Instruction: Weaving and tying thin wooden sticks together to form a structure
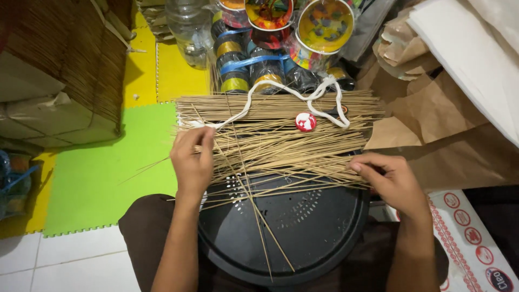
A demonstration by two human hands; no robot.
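Note:
A loose bundle of thin tan sticks (281,141) lies crosswise over a round black perforated tray (303,232) on my lap. My left hand (192,162) grips the sticks at the bundle's left end. At the right end my right hand (389,181) pinches a few sticks between thumb and fingers. A white cord (281,89) and a small red and white round piece (305,121) rest on the far part of the bundle. Some single sticks slant down across the tray.
Green and yellow foam mats (102,184) cover the floor at left, beside a woven stick bundle (70,48). Stacked colourful tins and jars (270,38) stand beyond the sticks. Brown paper (432,119) and white sheets (476,59) lie at right.

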